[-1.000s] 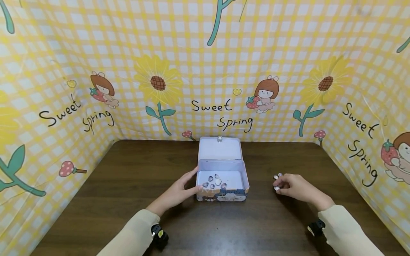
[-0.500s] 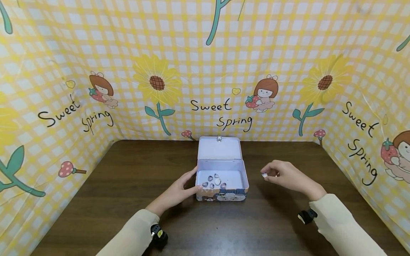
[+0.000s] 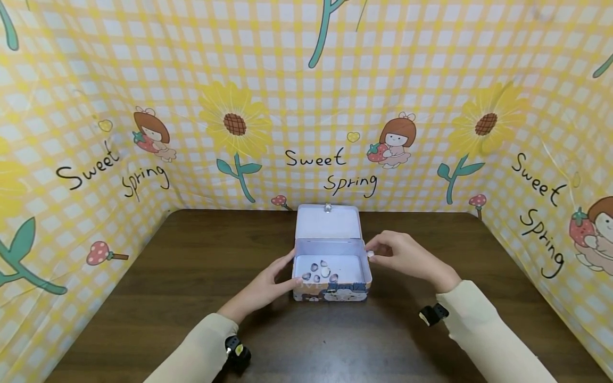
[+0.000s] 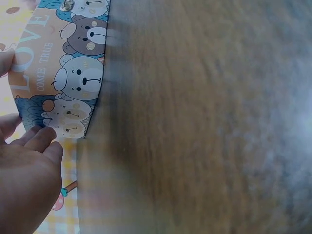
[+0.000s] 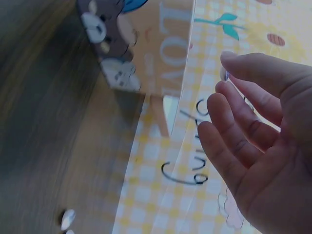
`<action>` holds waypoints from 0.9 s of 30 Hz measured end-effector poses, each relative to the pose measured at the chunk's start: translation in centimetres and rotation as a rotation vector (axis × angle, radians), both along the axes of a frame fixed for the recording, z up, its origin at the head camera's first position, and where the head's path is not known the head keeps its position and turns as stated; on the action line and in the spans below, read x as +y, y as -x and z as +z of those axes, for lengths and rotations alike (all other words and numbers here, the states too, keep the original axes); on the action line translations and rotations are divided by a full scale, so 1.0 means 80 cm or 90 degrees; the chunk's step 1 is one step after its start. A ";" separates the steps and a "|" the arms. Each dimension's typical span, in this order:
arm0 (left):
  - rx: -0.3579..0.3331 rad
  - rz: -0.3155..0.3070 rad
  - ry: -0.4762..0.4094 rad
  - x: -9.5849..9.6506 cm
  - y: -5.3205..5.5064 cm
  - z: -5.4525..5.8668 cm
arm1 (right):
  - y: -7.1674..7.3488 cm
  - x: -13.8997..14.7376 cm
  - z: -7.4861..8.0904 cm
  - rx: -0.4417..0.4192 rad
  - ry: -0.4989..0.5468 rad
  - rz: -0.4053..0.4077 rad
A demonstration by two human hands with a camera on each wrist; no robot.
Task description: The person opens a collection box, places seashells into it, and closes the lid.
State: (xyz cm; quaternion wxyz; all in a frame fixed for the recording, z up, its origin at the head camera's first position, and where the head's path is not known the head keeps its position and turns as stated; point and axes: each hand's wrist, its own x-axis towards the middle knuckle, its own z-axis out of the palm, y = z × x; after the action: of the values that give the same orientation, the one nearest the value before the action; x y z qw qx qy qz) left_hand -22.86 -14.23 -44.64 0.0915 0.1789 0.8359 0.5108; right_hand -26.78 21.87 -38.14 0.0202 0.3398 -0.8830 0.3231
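Note:
A tin box [image 3: 330, 294] with cartoon bears on its front stands with its lid [image 3: 328, 223] raised at the back. Several small, purplish and white seashells [image 3: 325, 272] lie on its floor. My left hand [image 3: 261, 290] holds the box at its left side, thumb over the front rim and fingers along the wall. In the left wrist view, fingertips [image 4: 41, 139] touch the printed wall. Right beside the box's right wall, my right hand [image 3: 407, 255] pinches a small white seashell [image 3: 370, 254] between thumb and forefinger, the other fingers loosely bent.
A dark wooden table [image 3: 201, 255] carries the box. Small pale pieces [image 5: 68, 219] lie on the table in the right wrist view, hidden by the arm from the head view. Yellow checked cloth [image 3: 306, 106] rises behind and at both sides.
My right hand has picked a seashell up from the table at the right and moved left to the box's right wall. The left hand and box stay in place.

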 end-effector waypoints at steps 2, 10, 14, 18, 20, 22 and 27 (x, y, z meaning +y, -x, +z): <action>0.000 0.000 0.000 0.000 0.000 0.000 | 0.001 -0.010 0.002 0.007 0.000 0.009; 0.000 0.001 0.002 0.000 0.000 -0.001 | 0.008 -0.049 0.003 0.035 -0.001 0.042; 0.000 0.000 0.002 0.000 0.000 0.000 | 0.012 -0.064 -0.001 0.021 0.003 0.048; 0.003 -0.002 0.001 0.000 0.000 0.000 | 0.015 -0.076 -0.007 0.003 -0.002 0.050; 0.004 -0.001 0.001 0.000 0.000 0.000 | 0.016 -0.082 -0.009 -0.005 -0.011 0.045; 0.004 0.001 0.002 0.000 0.000 0.001 | 0.017 -0.088 -0.012 -0.007 -0.024 0.039; 0.005 -0.002 0.000 0.001 -0.001 0.001 | 0.022 -0.097 -0.019 -0.003 -0.051 0.036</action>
State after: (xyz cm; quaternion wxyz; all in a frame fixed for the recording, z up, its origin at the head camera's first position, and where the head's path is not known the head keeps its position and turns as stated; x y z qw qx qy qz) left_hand -22.81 -14.19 -44.59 0.0890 0.1826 0.8358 0.5101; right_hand -28.56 14.11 -39.65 -0.0043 0.3646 -0.8853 0.2887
